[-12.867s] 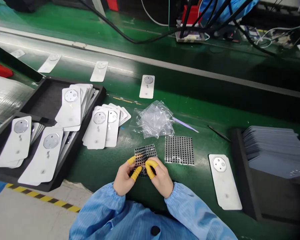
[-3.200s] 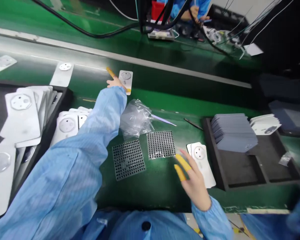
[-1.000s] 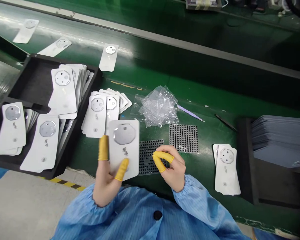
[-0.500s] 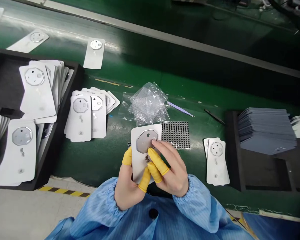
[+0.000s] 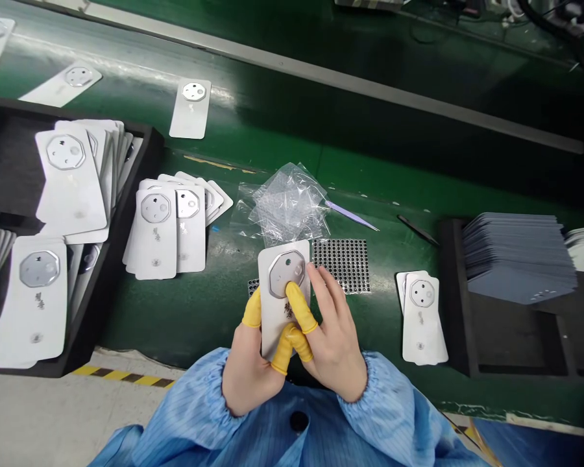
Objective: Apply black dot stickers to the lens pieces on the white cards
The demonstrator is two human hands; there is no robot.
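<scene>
A white rounded panel (image 5: 272, 318) with a silver octagonal inset and dark lettering is tilted up in front of me. My left hand (image 5: 250, 373) grips it by the lower left, with yellow finger cots on the thumb and a finger. With my right hand (image 5: 338, 347), a yellow-capped index finger touches the lower part of the octagon. That hand's capped thumb meets the left thumb near the panel's lower edge, and its bare fingers stretch out beside the right edge. Behind the panel lies a sheet of small black dots (image 5: 343, 266).
Clear plastic bags (image 5: 289, 201) and purple tweezers (image 5: 353, 214) lie beyond the panel. Similar white panels (image 5: 156, 250) are stacked at left, near a black tray (image 5: 90, 324). On the right are more panels (image 5: 421, 324), dark tweezers (image 5: 417, 229) and a tray with grey plates (image 5: 520, 259).
The right hand's bare fingers have moved off the octagon to the panel's right edge. Its index finger has shifted slightly up onto the octagon. The left hand keeps its grip.
</scene>
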